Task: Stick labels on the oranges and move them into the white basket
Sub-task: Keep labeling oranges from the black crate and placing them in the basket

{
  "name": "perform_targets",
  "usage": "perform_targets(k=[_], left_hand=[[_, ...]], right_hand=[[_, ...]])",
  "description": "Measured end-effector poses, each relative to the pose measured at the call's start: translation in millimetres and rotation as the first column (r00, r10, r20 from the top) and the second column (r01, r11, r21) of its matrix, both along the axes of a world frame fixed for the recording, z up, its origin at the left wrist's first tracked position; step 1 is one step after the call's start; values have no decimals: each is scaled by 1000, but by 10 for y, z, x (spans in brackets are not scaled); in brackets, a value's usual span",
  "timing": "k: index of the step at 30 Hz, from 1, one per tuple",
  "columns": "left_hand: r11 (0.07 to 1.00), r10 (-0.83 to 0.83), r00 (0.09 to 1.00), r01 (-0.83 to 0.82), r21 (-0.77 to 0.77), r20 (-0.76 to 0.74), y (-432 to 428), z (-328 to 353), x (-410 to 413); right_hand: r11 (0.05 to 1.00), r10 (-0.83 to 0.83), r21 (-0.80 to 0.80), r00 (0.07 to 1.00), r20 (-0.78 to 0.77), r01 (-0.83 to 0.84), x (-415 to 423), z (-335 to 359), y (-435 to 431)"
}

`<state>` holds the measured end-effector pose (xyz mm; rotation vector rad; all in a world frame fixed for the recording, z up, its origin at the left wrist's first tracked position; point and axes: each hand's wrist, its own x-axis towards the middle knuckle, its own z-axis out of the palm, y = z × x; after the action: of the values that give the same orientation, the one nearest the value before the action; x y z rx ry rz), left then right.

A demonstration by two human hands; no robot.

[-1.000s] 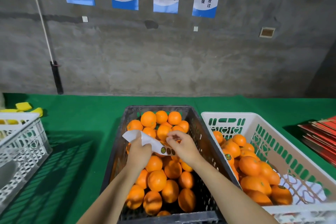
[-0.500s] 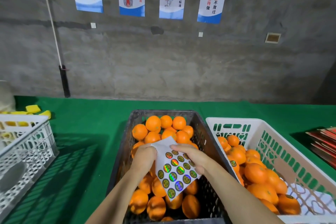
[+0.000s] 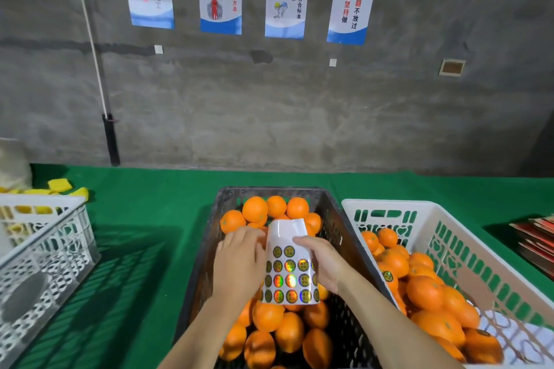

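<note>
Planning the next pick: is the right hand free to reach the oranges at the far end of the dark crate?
Probably not yet. The right hand and left hand both hold the sticker sheet over the dark crate. The far oranges lie uncovered beyond it.

Surface: green table (image 3: 144, 249) | centre: dark crate (image 3: 338, 237) | right: white basket (image 3: 386, 207), red cards (image 3: 536, 240) | left: second white basket (image 3: 60, 249), yellow sponges (image 3: 60, 185)

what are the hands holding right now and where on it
Both hold the label sheet over the black crate: the left hand grips its left edge, the right hand its right edge.
</note>
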<state>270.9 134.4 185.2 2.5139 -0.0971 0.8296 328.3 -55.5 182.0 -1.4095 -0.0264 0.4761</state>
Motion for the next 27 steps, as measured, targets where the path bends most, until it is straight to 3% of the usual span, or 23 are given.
perform_targets(k=[3,7,12,20,27], left_hand=[[989,-133,985,139,44,-113,-6,-92,47],[983,-167,976,175,50,-139,-3,-120,85],[978,-195,979,199,58,-68,-10,-132,76],[912,-218,973,175,371,79,-44,-120,12],[848,-222,968,134,513,114,-3,-124,15]], right_hand=[[1000,-25,9,1000,3,25,-4,8,-7],[999,-11,38,1000,-23,11,-39,35,1],[998,46,54,999,-11,-45,-71,52,11],[997,78,17,997,6,-78,-54,-28,25],[998,46,-51,999,3,-46,-35,-43,113]])
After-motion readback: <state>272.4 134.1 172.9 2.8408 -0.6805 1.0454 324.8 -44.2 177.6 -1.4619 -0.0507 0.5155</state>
